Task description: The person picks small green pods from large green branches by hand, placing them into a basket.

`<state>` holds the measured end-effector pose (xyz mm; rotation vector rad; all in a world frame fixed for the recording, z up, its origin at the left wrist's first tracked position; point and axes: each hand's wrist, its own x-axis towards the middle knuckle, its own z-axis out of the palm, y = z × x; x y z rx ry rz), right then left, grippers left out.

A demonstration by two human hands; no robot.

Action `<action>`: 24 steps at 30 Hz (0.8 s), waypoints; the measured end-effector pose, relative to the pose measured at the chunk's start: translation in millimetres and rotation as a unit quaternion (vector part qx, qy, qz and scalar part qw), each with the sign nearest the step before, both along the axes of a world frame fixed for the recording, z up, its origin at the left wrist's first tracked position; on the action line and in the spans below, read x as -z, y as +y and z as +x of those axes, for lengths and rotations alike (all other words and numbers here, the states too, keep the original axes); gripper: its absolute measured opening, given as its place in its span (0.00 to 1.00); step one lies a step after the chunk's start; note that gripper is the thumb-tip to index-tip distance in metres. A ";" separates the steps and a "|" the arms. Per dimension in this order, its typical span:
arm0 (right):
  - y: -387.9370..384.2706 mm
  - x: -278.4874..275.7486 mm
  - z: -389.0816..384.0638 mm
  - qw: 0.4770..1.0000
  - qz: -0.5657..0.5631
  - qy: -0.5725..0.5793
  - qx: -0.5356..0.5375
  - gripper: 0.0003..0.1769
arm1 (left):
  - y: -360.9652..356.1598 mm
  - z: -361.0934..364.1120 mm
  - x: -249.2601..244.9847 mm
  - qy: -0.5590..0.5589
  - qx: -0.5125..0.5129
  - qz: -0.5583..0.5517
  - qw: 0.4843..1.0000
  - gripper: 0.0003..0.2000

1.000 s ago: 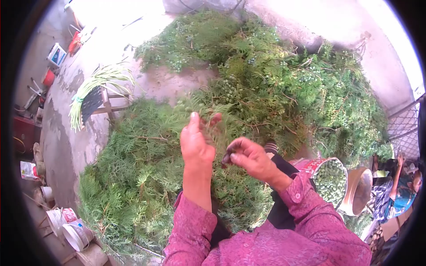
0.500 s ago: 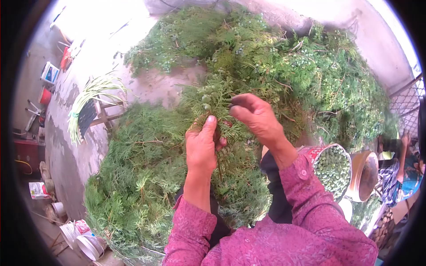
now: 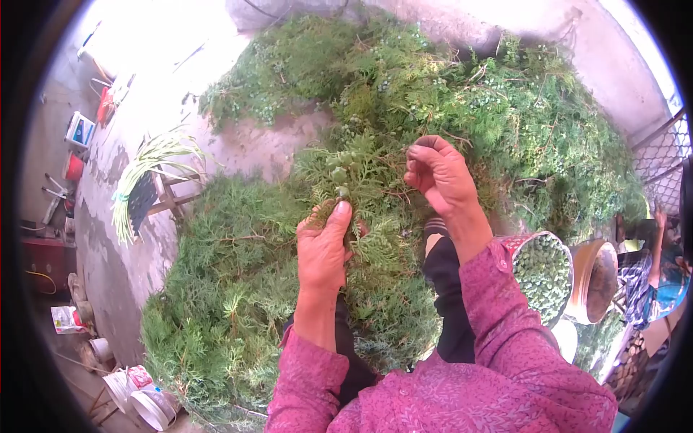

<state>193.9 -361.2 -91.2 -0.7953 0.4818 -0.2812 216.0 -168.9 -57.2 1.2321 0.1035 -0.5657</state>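
The sprig [image 3: 367, 189] is pinched in the left hand [image 3: 320, 252], best below the cones [image 3: 338, 175]. Whether anything is held by the curled right hand [image 3: 446, 179] cannot be told.

A yard-like work area, shown by the stained concrete floor [image 3: 108, 252], mesh fence [image 3: 657, 162] and scattered buckets [image 3: 153, 408].

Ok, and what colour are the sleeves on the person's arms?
Pink with a fine paler pattern on both sleeves, clearest in the current head view.
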 end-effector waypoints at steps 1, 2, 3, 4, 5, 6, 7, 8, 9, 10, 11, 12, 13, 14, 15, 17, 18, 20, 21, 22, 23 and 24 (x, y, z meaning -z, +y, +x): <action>1.2 -3.6 -2.1 0.999 0.000 0.024 -0.024 0.08 | 1.6 0.8 -0.4 -0.007 0.011 0.004 1.000 0.05; 5.1 -6.5 -2.2 0.999 0.001 0.024 -0.022 0.08 | 2.0 1.2 -0.7 -0.013 0.024 0.010 1.000 0.05; 9.9 -8.1 -2.2 0.996 0.039 0.020 -0.083 0.08 | 1.6 1.4 -1.4 -0.012 0.027 0.012 0.999 0.05; 13.6 -8.1 -2.1 0.986 0.077 0.015 -0.144 0.08 | 1.4 1.3 -2.2 -0.011 0.041 0.015 0.999 0.05; 14.9 -2.7 -0.9 0.981 0.091 -0.010 -0.173 0.08 | 0.9 1.1 -2.7 -0.011 0.054 0.017 0.998 0.05; 16.3 -3.7 -0.1 0.981 0.091 -0.010 -0.172 0.08 | 0.3 0.4 -0.9 -0.011 0.054 0.017 0.998 0.05; 17.6 -5.6 0.3 0.978 0.096 -0.017 -0.185 0.08 | -0.5 -0.9 2.9 -0.013 0.056 -0.002 0.998 0.05; 17.8 -6.9 0.2 0.975 0.100 -0.025 -0.199 0.08 | -1.8 -1.8 7.0 -0.016 0.058 -0.022 0.998 0.06; 17.1 -6.1 -0.1 0.975 0.099 -0.025 -0.198 0.08 | -3.3 -2.2 11.4 -0.016 0.059 -0.023 0.998 0.06; 16.7 -4.4 -0.5 0.972 0.106 -0.041 -0.206 0.09 | -4.7 -2.4 16.0 -0.039 0.056 -0.019 0.998 0.05; 16.5 -3.2 -0.9 0.968 0.113 -0.058 -0.215 0.10 | -5.4 -2.5 18.2 -0.062 0.053 -0.015 0.997 0.05; 17.1 -8.9 -2.5 0.969 0.113 -0.058 -0.214 0.10 | -4.9 -2.4 17.4 -0.061 0.054 -0.015 0.997 0.05; 17.8 -19.3 -5.0 0.971 0.103 -0.051 -0.211 0.10 | -3.5 -2.0 15.4 -0.062 0.073 -0.004 0.995 0.05; 17.9 -24.7 -7.0 0.973 0.094 -0.043 -0.208 0.11 | -2.3 -1.9 13.4 -0.062 0.092 0.007 0.994 0.05; 16.3 -20.2 -7.4 0.973 0.094 -0.042 -0.206 0.11 | -1.4 -2.1 11.6 -0.061 0.093 0.007 0.994 0.05; 12.3 -9.0 -6.1 0.967 0.063 -0.014 -0.248 0.15 | 0.6 -1.6 8.2 -0.049 0.117 0.063 0.990 0.06; 12.5 -11.1 -6.6 0.967 0.063 -0.014 -0.247 0.15 | 1.9 -1.5 11.8 -0.049 0.118 0.063 0.990 0.06; 13.1 -16.8 -8.2 0.968 0.050 -0.016 -0.245 0.14 | 5.1 -1.6 26.1 -0.101 0.102 0.061 0.988 0.06; 11.7 -15.0 -7.3 0.968 0.050 -0.015 -0.245 0.14 | 7.8 -0.5 31.4 -0.100 0.102 0.061 0.988 0.06; 9.2 -11.7 -5.2 0.964 0.015 0.005 -0.267 0.15 | 11.0 1.1 36.1 -0.170 0.120 0.116 0.971 0.06; 7.9 -9.7 -4.5 0.957 -0.020 0.025 -0.288 0.17 | 12.5 1.7 38.5 -0.240 0.136 0.170 0.946 0.06; 9.2 -9.0 -4.6 0.957 -0.019 0.026 -0.288 0.17 | 12.4 1.2 37.8 -0.238 0.137 0.170 0.946 0.06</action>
